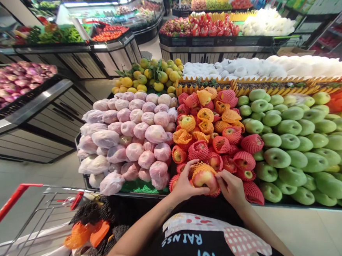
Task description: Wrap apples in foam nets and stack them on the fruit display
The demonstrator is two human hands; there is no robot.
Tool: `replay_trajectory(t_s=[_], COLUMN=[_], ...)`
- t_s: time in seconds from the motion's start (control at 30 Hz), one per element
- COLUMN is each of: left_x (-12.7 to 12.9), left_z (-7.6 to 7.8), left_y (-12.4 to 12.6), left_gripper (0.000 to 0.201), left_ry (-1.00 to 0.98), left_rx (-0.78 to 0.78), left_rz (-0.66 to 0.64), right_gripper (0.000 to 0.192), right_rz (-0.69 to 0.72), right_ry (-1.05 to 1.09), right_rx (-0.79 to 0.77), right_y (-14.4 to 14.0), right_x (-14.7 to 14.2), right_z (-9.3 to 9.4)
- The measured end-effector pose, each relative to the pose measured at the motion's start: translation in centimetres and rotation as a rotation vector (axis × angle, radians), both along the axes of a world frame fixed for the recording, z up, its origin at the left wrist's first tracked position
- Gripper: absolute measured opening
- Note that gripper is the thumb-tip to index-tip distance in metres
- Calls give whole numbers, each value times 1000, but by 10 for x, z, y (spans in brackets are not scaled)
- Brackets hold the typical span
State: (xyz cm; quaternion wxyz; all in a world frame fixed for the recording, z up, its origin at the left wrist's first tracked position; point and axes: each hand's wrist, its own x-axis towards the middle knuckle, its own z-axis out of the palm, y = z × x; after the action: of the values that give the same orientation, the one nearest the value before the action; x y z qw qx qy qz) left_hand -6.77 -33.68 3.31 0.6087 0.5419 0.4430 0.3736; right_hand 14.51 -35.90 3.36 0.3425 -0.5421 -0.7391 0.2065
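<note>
My left hand (pixel 186 186) is curled round the left side of a red-and-yellow apple (pixel 205 182), thumb along its lower front. An orange foam net (pixel 202 167) covers the apple's far side, while the near side is bare. At the apple's right edge, the fingers of my right hand (pixel 231 187) are pinched together by the border of the net; their exact hold is partly hidden. Just beyond lies a heap of apples in red and orange foam nets (pixel 205 119), some touching each other.
Plastic-wrapped pinkish fruit (pixel 133 130) is stacked to the left, green apples (pixel 294 135) to the right. Yellow-green citrus (pixel 152 74) and white-wrapped produce (pixel 249 68) lie behind. A shopping cart (pixel 33 215) stands at lower left, with orange and black items inside.
</note>
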Motion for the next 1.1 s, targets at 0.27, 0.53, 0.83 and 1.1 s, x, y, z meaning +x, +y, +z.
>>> replay_trajectory(t_s=[0.27, 0.53, 0.83, 1.1], left_x=[15, 17, 4, -16], left_z=[0, -3, -3, -9], left_y=[-4, -1, 6, -1], left_gripper=[91, 92, 80, 64], left_ry=[125, 106, -71, -86], left_rx=[-32, -34, -67, 2], left_rz=[68, 37, -75, -49], right_gripper=[25, 99, 82, 77], right_rz=[-17, 200, -74, -372], right_ry=[37, 9, 96, -295], right_rx=[-14, -10, 121, 108], right_y=[-12, -11, 74, 270], right_x=[11, 3, 21, 49], right_z=[0, -5, 8, 24])
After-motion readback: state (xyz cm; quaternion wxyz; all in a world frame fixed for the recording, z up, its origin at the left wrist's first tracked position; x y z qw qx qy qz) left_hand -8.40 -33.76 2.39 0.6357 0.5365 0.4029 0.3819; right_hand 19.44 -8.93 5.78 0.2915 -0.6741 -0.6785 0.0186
